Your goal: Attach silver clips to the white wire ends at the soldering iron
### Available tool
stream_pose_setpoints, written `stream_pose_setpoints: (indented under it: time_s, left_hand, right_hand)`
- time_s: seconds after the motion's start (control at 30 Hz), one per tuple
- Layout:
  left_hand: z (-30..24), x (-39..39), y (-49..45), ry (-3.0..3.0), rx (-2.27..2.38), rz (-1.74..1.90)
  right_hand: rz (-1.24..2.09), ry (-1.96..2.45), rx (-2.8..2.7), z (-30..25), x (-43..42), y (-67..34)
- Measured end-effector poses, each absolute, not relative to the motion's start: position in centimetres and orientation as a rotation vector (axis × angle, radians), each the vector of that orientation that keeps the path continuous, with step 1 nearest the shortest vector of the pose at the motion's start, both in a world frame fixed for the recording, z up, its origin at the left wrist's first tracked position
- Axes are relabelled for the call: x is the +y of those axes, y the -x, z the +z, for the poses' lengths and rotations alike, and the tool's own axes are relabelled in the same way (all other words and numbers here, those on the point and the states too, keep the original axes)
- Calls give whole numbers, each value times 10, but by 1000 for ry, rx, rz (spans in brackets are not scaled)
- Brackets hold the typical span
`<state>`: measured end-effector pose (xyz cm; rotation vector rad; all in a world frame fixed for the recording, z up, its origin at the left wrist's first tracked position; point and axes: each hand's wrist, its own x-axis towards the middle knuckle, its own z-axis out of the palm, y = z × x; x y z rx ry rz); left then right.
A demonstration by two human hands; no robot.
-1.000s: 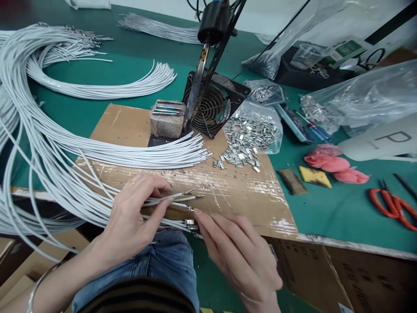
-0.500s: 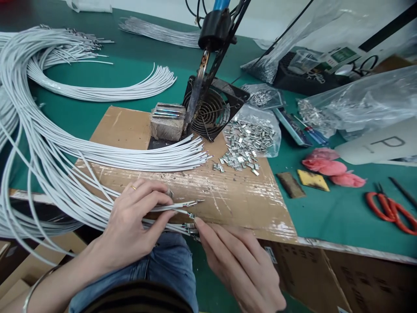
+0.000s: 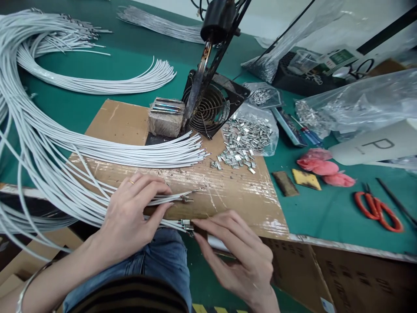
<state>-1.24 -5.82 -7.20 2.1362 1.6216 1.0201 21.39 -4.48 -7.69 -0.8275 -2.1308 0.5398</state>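
My left hand held white cables between thumb and fingers, with their ends over the cardboard. My right hand was positioned at the metal terminals of the lower cables, near the front edge. Its thumb and index fingertip were narrowly spaced; I could not tell whether they gripped a terminal. Loose clips lay beyond.

Workbench: green top, extending from 9 through 12 to 3 o'clock; pale front edge at 4 o'clock. Wall: white, 12 to 1 o'clock. Floor: green, with yellow-and-black striped marking, 6 o'clock. Lighting: diffuse.
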Motion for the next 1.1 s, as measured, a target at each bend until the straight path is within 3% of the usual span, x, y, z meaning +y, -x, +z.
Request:
stream_pose_setpoints:
  time_s: [0.37, 0.6, 1.1]
  left_hand:
    - [-63, -67, 20, -2169, 1430, 987]
    - [-72, -78, 27, -2506, 1400, 702]
    - [-80, -82, 24, -2470, 1437, 843]
  right_hand:
    - [606, 856, -2148, -78, -46, -213]
    - [628, 866, -2123, -80, -49, -215]
    - [590, 1045, -2059, -82, -58, -207]
